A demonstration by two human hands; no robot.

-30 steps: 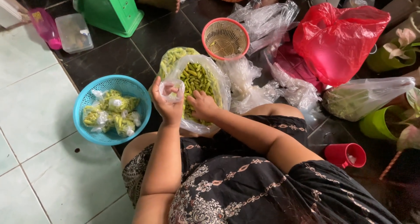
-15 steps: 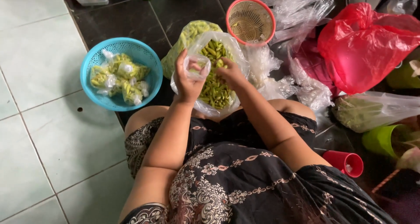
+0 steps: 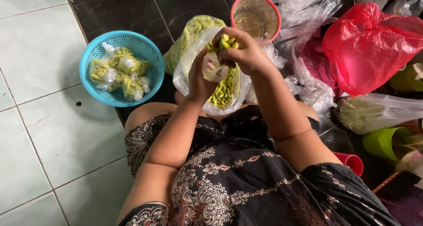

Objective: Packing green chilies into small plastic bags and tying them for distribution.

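Observation:
My left hand (image 3: pixel 200 78) holds a small clear plastic bag (image 3: pixel 214 70) open above a large clear bag of green chillies (image 3: pixel 224 91) that rests between my knees. My right hand (image 3: pixel 244 52) is closed on a bunch of green chillies (image 3: pixel 225 42), held right over the small bag's mouth. A second clear bag of green chillies (image 3: pixel 194 32) lies just behind the large one. To the left, a blue plastic basket (image 3: pixel 92 87) holds several small tied packets of chillies (image 3: pixel 118 71).
A red mesh basket (image 3: pixel 255 16) stands behind the bags. Crumpled clear plastic bags (image 3: pixel 308 14) and a red plastic bag (image 3: pixel 374 45) lie to the right, with a bag of greens (image 3: pixel 370 113), a green cup (image 3: pixel 387 142) and a red cup (image 3: pixel 354 162).
My right hand has come up out of the large bag with a bunch of chillies and now holds it over the small bag in my left hand. The camera view has shifted closer.

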